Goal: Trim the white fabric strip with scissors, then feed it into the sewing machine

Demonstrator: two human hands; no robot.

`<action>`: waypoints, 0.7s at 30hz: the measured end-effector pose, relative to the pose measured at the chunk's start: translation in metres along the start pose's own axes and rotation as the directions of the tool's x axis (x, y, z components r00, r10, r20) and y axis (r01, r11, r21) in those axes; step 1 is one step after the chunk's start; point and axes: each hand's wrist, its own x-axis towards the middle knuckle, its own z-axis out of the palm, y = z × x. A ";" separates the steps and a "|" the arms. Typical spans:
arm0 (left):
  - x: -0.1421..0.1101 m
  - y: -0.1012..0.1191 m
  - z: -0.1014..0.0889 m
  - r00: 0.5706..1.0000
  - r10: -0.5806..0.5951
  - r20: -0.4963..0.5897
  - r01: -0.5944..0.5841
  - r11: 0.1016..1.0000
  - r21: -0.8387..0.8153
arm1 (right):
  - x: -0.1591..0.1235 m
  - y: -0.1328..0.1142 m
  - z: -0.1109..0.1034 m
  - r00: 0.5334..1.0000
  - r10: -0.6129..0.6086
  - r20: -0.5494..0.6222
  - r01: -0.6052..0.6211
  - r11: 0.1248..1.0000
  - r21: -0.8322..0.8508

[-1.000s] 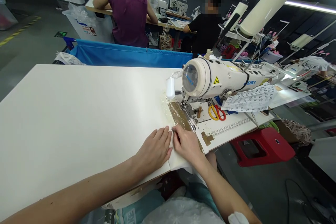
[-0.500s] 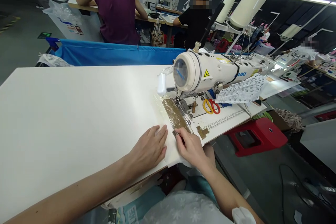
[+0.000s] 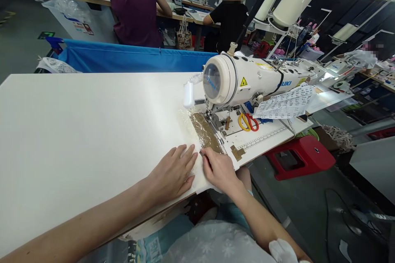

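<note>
My left hand (image 3: 174,170) lies flat, its fingers stretched out on a piece of white cloth (image 3: 201,178) at the table's front edge. Just to its right, my right hand (image 3: 219,168) is closed in a pinch over the same cloth. A small dark tip shows at its fingertips; what kind of thing it is, I cannot make out. Beyond both hands, a strip of shiny brown tape (image 3: 203,129) runs up to the needle area of a white sewing machine (image 3: 247,80).
Yellow-and-red-handled scissors (image 3: 248,122) lie beside the machine bed. A printed paper sheet (image 3: 285,102) leans under the machine arm. The white table (image 3: 92,131) stretches left; blue cloth (image 3: 132,57) hangs behind it. A red stool (image 3: 300,158) stands at right. Two people sit farther back.
My right hand has shifted slightly left, closer to my left hand, with the pinch kept. My left hand stays flat in nearly the same place. The view has tilted a little.
</note>
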 end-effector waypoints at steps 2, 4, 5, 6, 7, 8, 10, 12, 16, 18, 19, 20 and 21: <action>0.000 0.001 0.000 1.000 -0.002 0.000 0.002 1.000 0.015 | -0.005 0.002 -0.003 1.000 -0.026 0.005 0.026 1.000 -0.015; 0.000 0.002 0.001 1.000 -0.009 -0.011 0.010 0.999 0.032 | -0.015 0.006 -0.008 0.999 -0.044 0.010 0.044 0.999 -0.014; 0.000 0.002 0.001 1.000 -0.013 -0.017 0.014 0.999 0.041 | -0.020 0.008 -0.010 0.999 -0.044 0.010 0.045 0.999 -0.010; 0.000 0.003 0.001 1.000 -0.016 -0.020 0.017 0.999 0.048 | -0.026 0.010 -0.013 0.999 -0.041 0.006 0.041 0.999 -0.006; 0.000 0.003 0.001 1.000 -0.018 -0.021 0.019 0.998 0.053 | -0.031 0.011 -0.016 0.999 -0.032 -0.002 0.032 0.999 -0.002; 0.001 0.004 0.002 1.000 -0.020 -0.020 0.021 0.998 0.055 | -0.035 0.012 -0.018 1.000 -0.020 -0.011 0.020 1.000 0.000; 0.001 0.004 0.003 1.000 -0.023 -0.020 0.024 0.999 0.045 | -0.041 0.013 -0.020 1.000 0.009 -0.029 -0.009 1.000 0.002; 0.002 0.006 0.004 0.999 -0.013 -0.041 0.014 1.000 0.018 | -0.043 0.013 -0.019 0.999 0.028 -0.036 -0.028 0.999 0.023; 0.000 0.011 0.009 0.995 0.027 -0.101 -0.028 0.999 -0.014 | -0.039 0.014 -0.014 0.997 0.056 -0.047 -0.046 0.983 0.178; -0.001 0.014 0.012 0.993 0.022 -0.118 -0.023 1.000 -0.007 | -0.033 0.014 -0.010 0.994 0.073 -0.082 -0.051 0.968 0.247; -0.001 0.015 0.013 0.992 0.019 -0.122 -0.020 1.000 -0.001 | -0.029 0.014 -0.009 0.992 0.073 -0.101 -0.044 0.964 0.262; -0.001 0.016 0.013 0.992 0.018 -0.122 -0.018 1.000 0.004 | -0.025 0.013 -0.007 0.991 0.063 -0.115 -0.030 0.964 0.262; -0.001 0.016 0.014 0.992 0.019 -0.121 -0.018 1.000 0.008 | -0.021 0.012 -0.005 0.992 0.044 -0.121 -0.012 0.968 0.251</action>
